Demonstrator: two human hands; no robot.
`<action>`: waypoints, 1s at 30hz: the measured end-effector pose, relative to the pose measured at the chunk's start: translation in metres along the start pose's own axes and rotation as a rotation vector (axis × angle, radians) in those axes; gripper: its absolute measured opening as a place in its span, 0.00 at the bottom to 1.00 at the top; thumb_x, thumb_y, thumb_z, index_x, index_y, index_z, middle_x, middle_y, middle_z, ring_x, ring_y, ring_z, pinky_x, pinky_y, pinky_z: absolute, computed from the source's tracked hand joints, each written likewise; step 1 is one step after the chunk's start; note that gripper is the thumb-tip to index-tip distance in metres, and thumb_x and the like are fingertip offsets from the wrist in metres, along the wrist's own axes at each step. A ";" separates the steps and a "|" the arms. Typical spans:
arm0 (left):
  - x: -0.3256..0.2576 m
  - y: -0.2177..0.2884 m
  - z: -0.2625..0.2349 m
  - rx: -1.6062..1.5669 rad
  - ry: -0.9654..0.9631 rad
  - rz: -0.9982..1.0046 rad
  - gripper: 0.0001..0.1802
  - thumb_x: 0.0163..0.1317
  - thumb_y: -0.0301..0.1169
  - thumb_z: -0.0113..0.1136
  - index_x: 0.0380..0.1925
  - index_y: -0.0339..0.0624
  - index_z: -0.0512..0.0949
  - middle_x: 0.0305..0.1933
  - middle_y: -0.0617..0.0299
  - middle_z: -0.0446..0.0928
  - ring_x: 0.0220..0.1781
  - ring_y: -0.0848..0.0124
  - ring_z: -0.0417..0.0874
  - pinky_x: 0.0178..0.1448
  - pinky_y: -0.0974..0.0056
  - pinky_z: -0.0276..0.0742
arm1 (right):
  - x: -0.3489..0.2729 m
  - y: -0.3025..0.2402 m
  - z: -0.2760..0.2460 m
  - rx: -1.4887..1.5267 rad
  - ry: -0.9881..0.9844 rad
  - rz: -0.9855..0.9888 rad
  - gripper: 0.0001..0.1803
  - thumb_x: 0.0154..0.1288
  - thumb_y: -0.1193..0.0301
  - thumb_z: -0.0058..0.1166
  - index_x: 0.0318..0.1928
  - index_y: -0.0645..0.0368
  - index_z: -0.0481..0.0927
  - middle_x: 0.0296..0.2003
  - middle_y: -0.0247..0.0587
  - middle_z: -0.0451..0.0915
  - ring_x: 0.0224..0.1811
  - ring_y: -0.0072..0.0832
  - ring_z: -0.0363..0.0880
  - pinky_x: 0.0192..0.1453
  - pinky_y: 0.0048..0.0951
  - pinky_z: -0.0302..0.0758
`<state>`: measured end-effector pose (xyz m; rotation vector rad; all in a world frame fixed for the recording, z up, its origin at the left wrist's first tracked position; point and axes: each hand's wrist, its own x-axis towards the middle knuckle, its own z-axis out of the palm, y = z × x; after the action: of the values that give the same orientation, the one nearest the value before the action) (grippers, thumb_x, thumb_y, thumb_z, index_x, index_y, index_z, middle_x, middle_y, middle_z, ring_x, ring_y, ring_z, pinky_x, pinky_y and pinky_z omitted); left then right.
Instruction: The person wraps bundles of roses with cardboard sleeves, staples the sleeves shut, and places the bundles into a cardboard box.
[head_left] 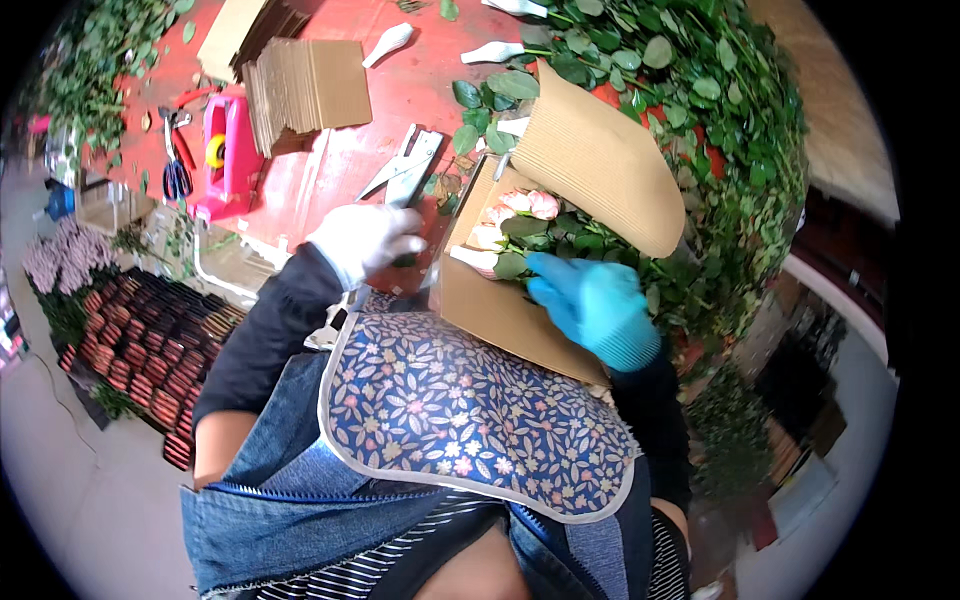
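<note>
Head view looked down on a long red-topped counter (330,170), its right end buried under a heap of green leafy stems (720,130). At the counter's near edge lay a bunch of pale pink and cream roses (515,215), wrapped in a sheet of brown corrugated cardboard (600,160) whose upper flap curled over the blooms while the lower flap (500,310) hung past the edge toward the person's blue floral apron (460,400). A stack of flat brown cardboard sheets (310,85) sat toward the far left part of the counter, with a pink tape dispenser (228,150) just beside it near the left edge, and scissors (176,165) lying further left. A metal stapler-like tool (410,170) rested mid-counter, close to the near edge.

The right hand (595,300), in a blue glove, was curled round the rose stems and the lower cardboard flap, holding the bundle. The left hand (365,240), in a white glove, was closed into a loose fist just beside the wrap's left edge, gripping something dark and small; what it was could not be made out. Dark crates (150,350) stood on the floor below the left end.
</note>
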<state>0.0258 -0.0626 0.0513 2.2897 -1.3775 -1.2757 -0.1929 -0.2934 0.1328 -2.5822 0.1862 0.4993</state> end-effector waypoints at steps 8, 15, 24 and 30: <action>0.054 0.008 0.045 -0.120 -0.054 0.405 0.16 0.64 0.46 0.62 0.38 0.44 0.82 0.35 0.54 0.83 0.41 0.53 0.84 0.44 0.55 0.78 | 0.030 0.022 0.072 0.020 -0.240 -0.002 0.15 0.70 0.56 0.48 0.39 0.53 0.80 0.25 0.52 0.80 0.26 0.52 0.80 0.30 0.54 0.73; 0.038 -0.007 0.036 -0.104 0.202 0.486 0.14 0.66 0.42 0.58 0.32 0.42 0.80 0.33 0.52 0.79 0.41 0.52 0.82 0.44 0.54 0.76 | 0.041 0.019 0.076 -0.075 -0.321 -0.050 0.10 0.65 0.63 0.50 0.37 0.54 0.81 0.27 0.50 0.82 0.30 0.49 0.83 0.33 0.51 0.76; -0.071 -0.074 0.008 0.533 -0.540 -0.486 0.22 0.60 0.50 0.63 0.45 0.48 0.86 0.46 0.53 0.85 0.47 0.59 0.87 0.52 0.57 0.81 | 0.053 0.011 0.067 -0.164 -0.408 -0.106 0.10 0.61 0.66 0.51 0.34 0.55 0.84 0.28 0.51 0.83 0.32 0.47 0.84 0.35 0.50 0.78; -0.050 -0.045 0.015 0.250 0.071 -0.021 0.14 0.64 0.28 0.49 0.47 0.51 0.79 0.38 0.54 0.82 0.46 0.55 0.85 0.46 0.55 0.81 | 0.051 0.007 0.057 -0.156 -0.379 -0.112 0.10 0.62 0.66 0.50 0.34 0.56 0.83 0.28 0.51 0.83 0.31 0.47 0.84 0.35 0.50 0.78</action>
<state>0.0331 0.0060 0.0474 2.4891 -1.5698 -1.0686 -0.1649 -0.2728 0.0640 -2.5680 -0.1314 0.9787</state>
